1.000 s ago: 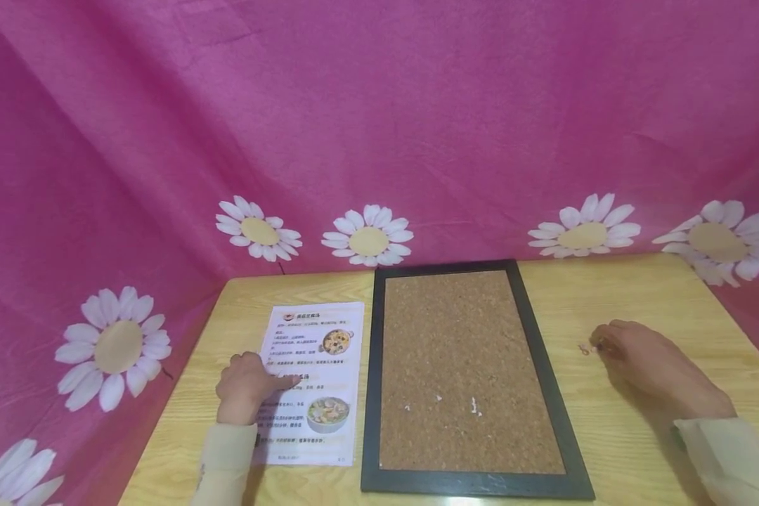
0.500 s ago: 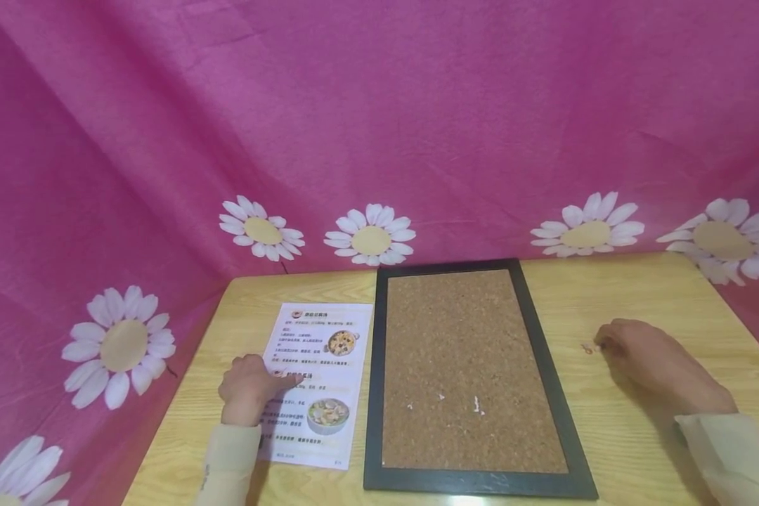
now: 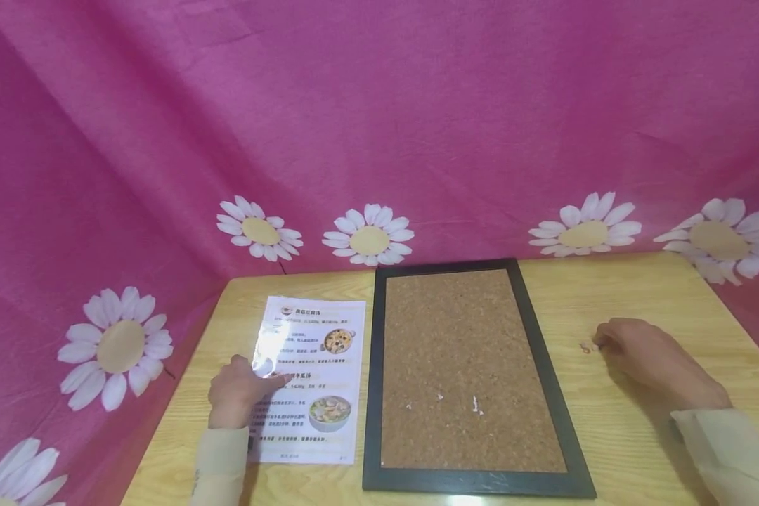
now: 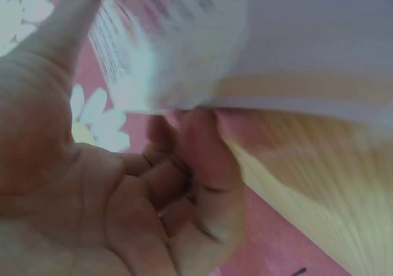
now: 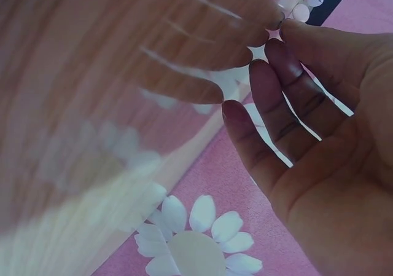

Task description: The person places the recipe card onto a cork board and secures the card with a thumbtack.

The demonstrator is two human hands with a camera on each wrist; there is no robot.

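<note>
My left hand [image 3: 237, 390] holds a printed recipe sheet [image 3: 332, 443] by its left side. The thumb lies over the print, and in the left wrist view curled fingers [image 4: 212, 159] are at the edge of the sheet [image 4: 295, 48]. My right hand [image 3: 639, 355] has its fingertips down on the table, right of a corkboard [image 3: 455, 337]. Just left of those fingertips lie a few tiny tacks [image 3: 585, 347]. In the right wrist view the tacks [image 5: 301, 11] show round translucent heads and some pink. Whether thumb and index finger pinch a tack is hidden.
The corkboard has a black frame and white specks on its lower part. Everything rests on a pale wooden table [image 3: 556, 281]. A pink cloth [image 3: 379, 105] with large white daisies hangs along the back and left side.
The recipe sheet has shifted slightly, tilting so that glare now shows on its left side. My left hand has moved a little left. The right hand stays near the tacks, almost still.
</note>
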